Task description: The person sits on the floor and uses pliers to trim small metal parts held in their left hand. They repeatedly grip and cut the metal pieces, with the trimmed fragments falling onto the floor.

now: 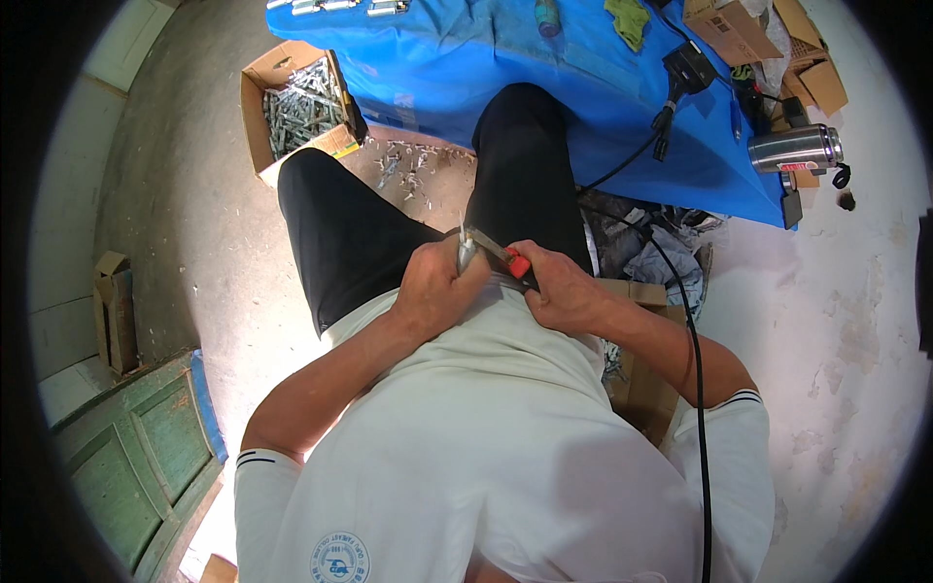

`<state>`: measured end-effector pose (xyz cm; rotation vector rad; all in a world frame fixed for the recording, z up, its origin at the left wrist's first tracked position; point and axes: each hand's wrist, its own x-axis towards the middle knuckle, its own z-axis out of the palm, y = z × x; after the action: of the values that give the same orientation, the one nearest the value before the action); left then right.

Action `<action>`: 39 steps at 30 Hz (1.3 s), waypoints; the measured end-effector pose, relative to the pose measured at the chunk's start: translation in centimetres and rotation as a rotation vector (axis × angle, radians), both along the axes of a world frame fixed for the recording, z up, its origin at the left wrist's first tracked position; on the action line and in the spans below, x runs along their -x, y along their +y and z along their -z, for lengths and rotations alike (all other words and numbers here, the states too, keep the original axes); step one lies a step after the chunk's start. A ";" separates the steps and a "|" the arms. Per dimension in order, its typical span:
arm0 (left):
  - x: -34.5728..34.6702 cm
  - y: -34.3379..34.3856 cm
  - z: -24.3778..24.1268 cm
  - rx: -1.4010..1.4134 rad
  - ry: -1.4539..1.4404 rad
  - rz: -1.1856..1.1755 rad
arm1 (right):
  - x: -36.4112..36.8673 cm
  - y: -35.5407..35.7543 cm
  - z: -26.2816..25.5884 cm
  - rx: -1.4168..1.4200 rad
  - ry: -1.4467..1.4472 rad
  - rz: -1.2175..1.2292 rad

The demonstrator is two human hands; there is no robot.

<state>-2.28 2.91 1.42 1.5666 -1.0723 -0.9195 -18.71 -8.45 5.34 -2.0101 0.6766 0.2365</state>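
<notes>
Over my lap, my left hand (442, 280) is closed around a small silvery metal part (466, 251), whose thin tip points up past the fingers. My right hand (565, 288) grips a hand tool with red on its handle (518, 264); its metal end reaches left and meets the top of the small part. The tool's exact kind cannot be told, since the fingers hide much of it. Beyond my knees, several silvery metal pieces (388, 7) lie at the far edge of a table covered in blue sheeting (437, 58).
A cardboard box (256, 124) of metal pieces stands left of the table, with scraps (408, 171) on the floor nearby. A black cable (692, 321) runs past my right arm. A steel flask (791, 149) lies at the table's right edge. An open carton (656, 364) sits beside my right arm.
</notes>
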 end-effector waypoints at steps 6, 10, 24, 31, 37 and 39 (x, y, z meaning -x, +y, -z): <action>0.1 0.3 -0.3 0.042 -0.017 0.020 | 0.4 0.2 0.8 0.026 -0.074 0.008; 0.2 0.5 -0.1 0.063 0.000 0.025 | 0.7 0.5 1.4 0.075 -0.116 0.015; 0.6 0.8 -0.8 0.080 -0.020 0.048 | 1.3 0.5 2.1 0.175 -0.222 -0.011; 0.2 1.5 -1.5 0.067 0.023 0.076 | 1.1 0.2 1.2 0.303 -0.236 -0.065; 0.5 1.5 -2.7 0.065 0.170 0.023 | 0.3 -0.2 1.4 0.313 -0.350 -0.093; 0.8 1.3 -2.4 0.102 0.272 -0.019 | 0.6 0.4 1.9 0.285 -0.364 -0.016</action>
<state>-3.03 4.21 3.82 1.3226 -0.8954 -1.0163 -19.28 -8.07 3.43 -2.2506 0.4810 -0.2265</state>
